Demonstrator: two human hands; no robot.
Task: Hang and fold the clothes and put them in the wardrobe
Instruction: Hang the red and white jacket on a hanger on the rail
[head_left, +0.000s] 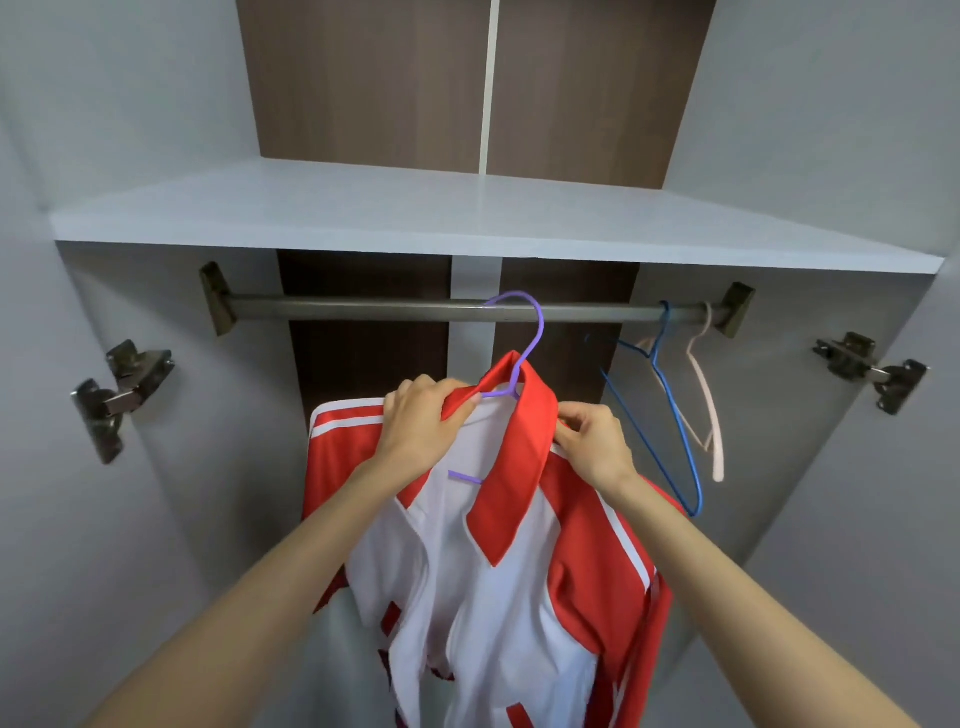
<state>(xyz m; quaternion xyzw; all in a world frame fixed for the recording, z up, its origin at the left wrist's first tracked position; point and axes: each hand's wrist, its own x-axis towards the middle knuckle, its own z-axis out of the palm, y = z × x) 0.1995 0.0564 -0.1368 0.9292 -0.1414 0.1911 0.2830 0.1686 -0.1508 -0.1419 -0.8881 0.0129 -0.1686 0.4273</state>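
A red and white jacket (498, 587) hangs on a purple hanger (535, 332) inside the wardrobe. The hanger's hook is at the metal rail (363, 307), level with it; I cannot tell whether it rests on the rail. My left hand (423, 421) grips the left side of the red collar together with the hanger's neck. My right hand (592, 441) pinches the right edge of the collar. A short purple piece of the hanger shows inside the jacket's open front.
A blue hanger (670, 415) and a pale pink hanger (709, 410) hang bare at the rail's right end. A grey shelf (467, 213) lies just above the rail. Door hinges (117, 395) sit on both side walls.
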